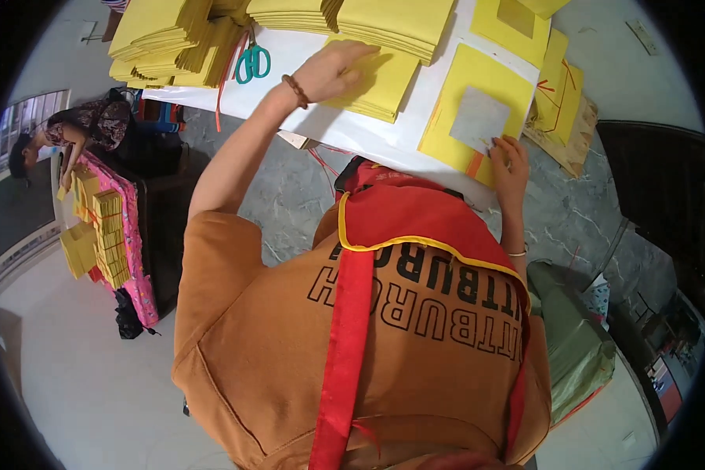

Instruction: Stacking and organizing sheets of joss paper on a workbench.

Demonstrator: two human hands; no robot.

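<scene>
My left hand (pixel 330 72) reaches over a low stack of yellow paper envelopes (pixel 388 86) on the table. Its fingers stretch to the right, apart, above the top envelope, and it holds nothing. By the table's near right edge, my right hand (pixel 511 166) has its bent fingertips pinched at the lower right corner of a square grey sheet (pixel 478 117). That sheet lies on a larger yellow piece (pixel 450 82), which has an orange patch near its lower edge. Part of the right fingertips' contact is hard to make out.
Tall stacks of yellow envelopes (pixel 160 35) fill the far left of the white table (pixel 298 125). Teal-handled scissors (pixel 252 64) lie beside them. More yellow pieces (pixel 517 23) lie at far right. Another person (pixel 86 129) works at a pink-covered table (pixel 137 258) on the left.
</scene>
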